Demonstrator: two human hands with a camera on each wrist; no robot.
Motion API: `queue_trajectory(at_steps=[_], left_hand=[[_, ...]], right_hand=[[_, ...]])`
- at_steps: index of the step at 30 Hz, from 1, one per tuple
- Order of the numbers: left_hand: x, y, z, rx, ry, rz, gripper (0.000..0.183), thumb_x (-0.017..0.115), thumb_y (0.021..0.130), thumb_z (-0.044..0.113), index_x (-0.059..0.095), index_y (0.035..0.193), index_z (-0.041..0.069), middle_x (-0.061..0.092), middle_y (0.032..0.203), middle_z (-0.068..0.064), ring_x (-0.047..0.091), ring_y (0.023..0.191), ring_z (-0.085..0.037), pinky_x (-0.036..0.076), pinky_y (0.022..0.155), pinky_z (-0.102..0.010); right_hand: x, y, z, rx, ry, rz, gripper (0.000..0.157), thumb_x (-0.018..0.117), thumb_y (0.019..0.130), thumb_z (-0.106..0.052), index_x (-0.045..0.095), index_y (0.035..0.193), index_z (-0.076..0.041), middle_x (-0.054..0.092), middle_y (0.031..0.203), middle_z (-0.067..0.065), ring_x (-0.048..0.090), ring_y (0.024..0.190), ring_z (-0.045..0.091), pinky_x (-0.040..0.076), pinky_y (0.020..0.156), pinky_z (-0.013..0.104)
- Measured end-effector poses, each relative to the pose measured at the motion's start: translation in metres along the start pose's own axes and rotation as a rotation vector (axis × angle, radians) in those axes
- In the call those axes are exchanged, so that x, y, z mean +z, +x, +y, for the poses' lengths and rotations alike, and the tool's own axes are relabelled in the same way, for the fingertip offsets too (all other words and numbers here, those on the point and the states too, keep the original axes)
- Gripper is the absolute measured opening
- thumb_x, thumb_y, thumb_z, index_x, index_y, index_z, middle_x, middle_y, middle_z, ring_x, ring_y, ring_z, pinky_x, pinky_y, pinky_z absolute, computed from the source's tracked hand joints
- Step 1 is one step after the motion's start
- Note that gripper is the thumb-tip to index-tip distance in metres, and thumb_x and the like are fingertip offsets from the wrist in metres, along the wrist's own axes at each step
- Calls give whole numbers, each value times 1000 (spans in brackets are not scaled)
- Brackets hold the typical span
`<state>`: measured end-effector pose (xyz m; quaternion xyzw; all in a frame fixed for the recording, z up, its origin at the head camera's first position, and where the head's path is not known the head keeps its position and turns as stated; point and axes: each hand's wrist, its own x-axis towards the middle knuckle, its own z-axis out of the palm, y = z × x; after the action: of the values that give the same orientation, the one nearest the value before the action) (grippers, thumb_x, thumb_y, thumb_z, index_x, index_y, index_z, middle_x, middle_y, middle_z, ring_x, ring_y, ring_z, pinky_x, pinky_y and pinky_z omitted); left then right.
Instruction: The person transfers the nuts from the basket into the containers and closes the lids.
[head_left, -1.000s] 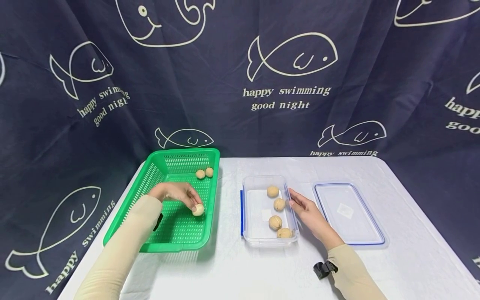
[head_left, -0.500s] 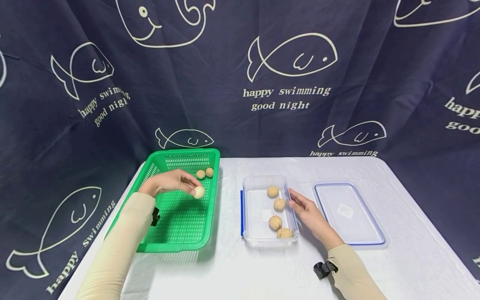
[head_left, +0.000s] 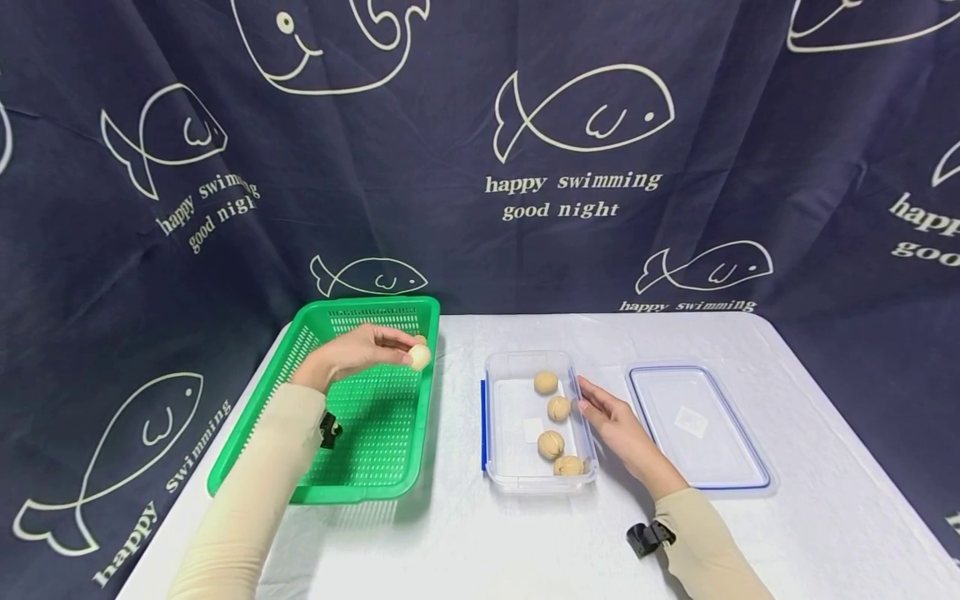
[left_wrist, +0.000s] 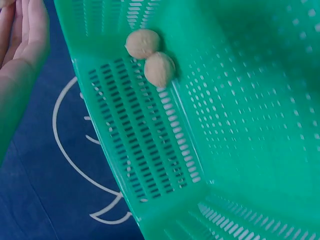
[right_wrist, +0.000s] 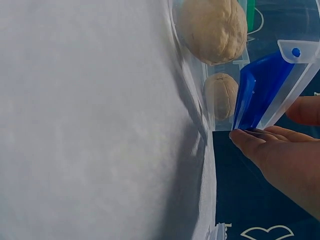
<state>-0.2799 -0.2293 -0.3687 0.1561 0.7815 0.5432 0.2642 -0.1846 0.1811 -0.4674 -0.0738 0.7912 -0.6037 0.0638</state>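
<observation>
My left hand [head_left: 362, 350] pinches a walnut [head_left: 419, 357] between thumb and fingertips above the right rim of the green plastic basket [head_left: 426, 417]. In the left wrist view, two walnuts [left_wrist: 159, 69] lie against each other inside the basket; the head view shows little of them behind the hand. My right hand [head_left: 618, 423] rests its fingers against the right side of a clear plastic box [head_left: 517, 481]. The right wrist view has those fingers at the lower end of the box's blue-edged flap [right_wrist: 267, 85]. Several walnuts [head_left: 558, 408] sit along the right part of the box.
A clear lid [head_left: 701, 454] with a blue seal lies flat to the right of the box. White cloth [head_left: 480, 542] covers the table, and a dark blue fish-print curtain [head_left: 465, 150] hangs behind it. A strip of tabletop separates basket and box.
My left hand has lifted the walnut and moved it away from me and rightward, from over the basket's floor to its right rim. The right hand and box have stayed put.
</observation>
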Motion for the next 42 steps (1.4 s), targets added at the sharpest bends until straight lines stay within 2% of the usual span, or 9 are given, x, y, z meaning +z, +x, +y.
queue_trajectory(at_steps=[7, 10, 13, 16, 21, 25, 32, 36, 42], left_hand=[[13, 6, 8, 34, -66, 73, 41, 73, 86, 13, 63, 125, 5, 66, 118, -9, 61, 109, -22, 49, 94, -35], [20, 8, 14, 40, -80, 109, 43, 73, 86, 15, 63, 127, 7, 66, 117, -6, 61, 108, -22, 50, 90, -33], [27, 9, 20, 39, -89, 145, 43, 74, 86, 17, 63, 127, 8, 67, 115, -4, 58, 112, -28, 49, 85, -31], [36, 10, 26, 58, -118, 164, 44, 74, 86, 15, 62, 127, 6, 67, 115, -5, 58, 112, -28, 47, 93, -37], [50, 12, 38, 102, -174, 193, 42, 71, 87, 10, 61, 127, 3, 68, 115, -6, 60, 106, -18, 40, 101, -49], [61, 16, 52, 115, -200, 215, 39, 71, 87, 11, 63, 126, 6, 67, 115, -5, 59, 106, -18, 43, 92, -41], [82, 23, 76, 205, -281, 202, 36, 69, 87, 3, 62, 123, -2, 68, 112, -9, 62, 106, -21, 42, 104, -39], [94, 29, 87, 218, -292, 225, 34, 70, 87, 4, 65, 120, -1, 69, 111, -9, 63, 105, -20, 45, 101, -35], [114, 34, 101, 234, -389, 277, 34, 68, 87, 0, 63, 121, -4, 68, 111, -11, 63, 103, -20, 48, 98, -31]], right_hand=[[1, 0, 0, 1, -12, 9, 54, 46, 102, -17, 28, 148, 4, 28, 152, 24, 27, 139, 38, 21, 114, 47], [1, 0, 0, 12, -2, -8, 53, 44, 103, -16, 26, 149, 3, 26, 153, 23, 25, 140, 37, 19, 115, 46], [1, 0, -1, 19, 4, -10, 53, 44, 103, -15, 26, 150, 2, 26, 153, 22, 24, 141, 36, 19, 115, 46], [1, 0, 0, 19, 7, -9, 52, 44, 103, -15, 26, 150, 2, 26, 153, 22, 25, 141, 36, 19, 116, 45], [0, 2, 3, 18, 5, -4, 53, 45, 103, -14, 27, 149, 2, 27, 153, 22, 26, 140, 36, 20, 115, 45], [-2, 0, 2, 17, 5, -2, 53, 44, 103, -16, 26, 150, 2, 27, 152, 23, 25, 140, 37, 19, 115, 46], [-1, 1, 3, 19, 11, -3, 52, 44, 103, -14, 26, 149, 2, 27, 153, 23, 25, 140, 37, 20, 115, 45], [-1, 2, 4, 15, 9, -6, 53, 44, 103, -14, 26, 150, 2, 26, 153, 22, 25, 141, 36, 20, 115, 45], [-2, 1, 1, 9, 14, -13, 53, 44, 103, -14, 25, 149, 3, 26, 153, 23, 24, 141, 37, 19, 115, 45]])
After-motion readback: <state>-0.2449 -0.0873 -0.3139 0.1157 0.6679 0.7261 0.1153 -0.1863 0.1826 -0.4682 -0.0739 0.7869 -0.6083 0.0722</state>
